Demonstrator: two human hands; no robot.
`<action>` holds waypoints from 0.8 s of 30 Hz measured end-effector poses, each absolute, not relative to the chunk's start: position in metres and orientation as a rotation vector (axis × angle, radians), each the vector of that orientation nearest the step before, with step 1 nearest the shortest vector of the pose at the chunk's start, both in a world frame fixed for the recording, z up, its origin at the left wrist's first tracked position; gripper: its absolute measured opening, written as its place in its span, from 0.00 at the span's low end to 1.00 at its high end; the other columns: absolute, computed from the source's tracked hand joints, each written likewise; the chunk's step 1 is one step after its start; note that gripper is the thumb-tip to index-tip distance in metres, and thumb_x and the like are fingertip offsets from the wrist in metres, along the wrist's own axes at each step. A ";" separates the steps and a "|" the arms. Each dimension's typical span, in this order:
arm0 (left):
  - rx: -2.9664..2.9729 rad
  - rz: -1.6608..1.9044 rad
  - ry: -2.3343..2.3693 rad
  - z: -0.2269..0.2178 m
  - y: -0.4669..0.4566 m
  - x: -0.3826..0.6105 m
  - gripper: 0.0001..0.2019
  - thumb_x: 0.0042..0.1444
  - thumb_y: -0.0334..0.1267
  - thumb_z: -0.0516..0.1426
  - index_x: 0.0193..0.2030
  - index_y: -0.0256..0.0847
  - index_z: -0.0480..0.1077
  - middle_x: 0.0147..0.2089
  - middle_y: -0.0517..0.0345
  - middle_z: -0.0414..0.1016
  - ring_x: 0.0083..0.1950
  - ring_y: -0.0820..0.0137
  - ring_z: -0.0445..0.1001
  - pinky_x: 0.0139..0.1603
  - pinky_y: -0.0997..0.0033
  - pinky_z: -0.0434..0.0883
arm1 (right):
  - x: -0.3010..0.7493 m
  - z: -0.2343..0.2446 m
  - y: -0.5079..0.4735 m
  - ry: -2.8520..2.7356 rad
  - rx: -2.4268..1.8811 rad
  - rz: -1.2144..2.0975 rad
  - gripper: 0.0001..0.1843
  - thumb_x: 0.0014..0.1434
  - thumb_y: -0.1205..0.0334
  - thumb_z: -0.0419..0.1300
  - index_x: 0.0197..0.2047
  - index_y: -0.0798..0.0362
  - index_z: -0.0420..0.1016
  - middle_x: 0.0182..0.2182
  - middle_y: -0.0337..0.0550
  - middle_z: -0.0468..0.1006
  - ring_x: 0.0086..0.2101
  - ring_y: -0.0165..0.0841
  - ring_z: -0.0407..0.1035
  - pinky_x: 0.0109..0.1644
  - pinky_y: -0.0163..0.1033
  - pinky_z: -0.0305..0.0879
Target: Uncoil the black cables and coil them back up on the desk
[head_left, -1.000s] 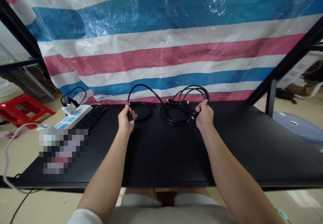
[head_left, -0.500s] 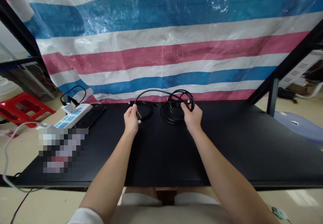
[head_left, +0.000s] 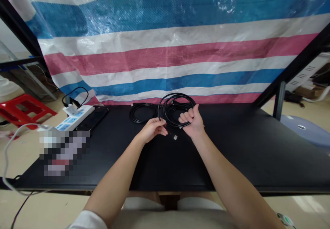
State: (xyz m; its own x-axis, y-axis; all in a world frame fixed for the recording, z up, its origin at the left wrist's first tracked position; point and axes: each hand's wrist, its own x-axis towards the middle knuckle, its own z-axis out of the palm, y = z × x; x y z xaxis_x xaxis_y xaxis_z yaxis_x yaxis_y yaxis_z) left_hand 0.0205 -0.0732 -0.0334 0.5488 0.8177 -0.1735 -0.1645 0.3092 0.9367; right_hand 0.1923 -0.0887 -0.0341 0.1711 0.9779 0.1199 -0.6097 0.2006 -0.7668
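A black cable (head_left: 165,99) hangs in loose loops between my hands, above the dark table (head_left: 165,163). My right hand (head_left: 192,120) is closed around the gathered loops at their right side. Near the cable's end my left hand (head_left: 154,129) pinches it between thumb and fingers. A plug with a pale metal tip (head_left: 175,137) sticks out beyond the left fingertips. Behind my left hand, a second coiled black cable (head_left: 136,120) lies on the table. More black cable lies behind the held loops, partly hidden by them.
At the left of the table are a white power strip (head_left: 67,120) with plugs in it, a black phone (head_left: 96,117) and a blurred-out item (head_left: 65,156). A striped plastic sheet (head_left: 165,60) hangs along the back edge. A red stool (head_left: 24,108) stands on the floor.
My left hand has moved right and nearer to me, bringing the cable's end beside the loops. The right fingers have wrapped further around the coil. The left coil is now uncovered.
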 end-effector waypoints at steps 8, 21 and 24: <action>0.997 0.815 0.914 -0.036 -0.075 0.029 0.19 0.46 0.50 0.65 0.37 0.41 0.64 0.20 0.64 0.69 0.15 0.72 0.66 0.13 0.77 0.61 | 0.187 -0.039 -0.093 -0.909 -0.561 1.334 0.38 0.49 0.31 0.59 0.14 0.50 0.42 0.09 0.29 0.41 0.15 0.26 0.44 0.20 0.34 0.50; 0.968 1.281 0.671 -0.039 -0.068 0.022 0.31 0.30 0.65 0.67 0.23 0.43 0.57 0.10 0.77 0.47 0.11 0.81 0.46 0.13 0.79 0.54 | 0.184 -0.039 -0.092 -1.132 -1.078 0.950 0.25 0.31 0.46 0.72 0.27 0.50 0.67 0.19 0.30 0.67 0.19 0.27 0.61 0.25 0.37 0.61; 1.052 1.286 0.660 -0.039 -0.065 0.019 0.29 0.35 0.66 0.64 0.24 0.41 0.62 0.11 0.75 0.50 0.12 0.81 0.49 0.15 0.78 0.57 | 0.185 -0.041 -0.093 -1.232 -1.138 0.768 0.21 0.38 0.45 0.67 0.23 0.50 0.64 0.17 0.31 0.64 0.20 0.27 0.60 0.26 0.37 0.61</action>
State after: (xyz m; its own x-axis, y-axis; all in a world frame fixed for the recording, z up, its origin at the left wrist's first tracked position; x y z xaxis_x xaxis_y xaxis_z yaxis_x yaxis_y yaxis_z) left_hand 0.0191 -0.0654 -0.0389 0.2053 0.9665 0.1538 -0.4388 -0.0496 0.8972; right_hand 0.1849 -0.0926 -0.0411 0.2127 0.9245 0.3163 0.1229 0.2958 -0.9473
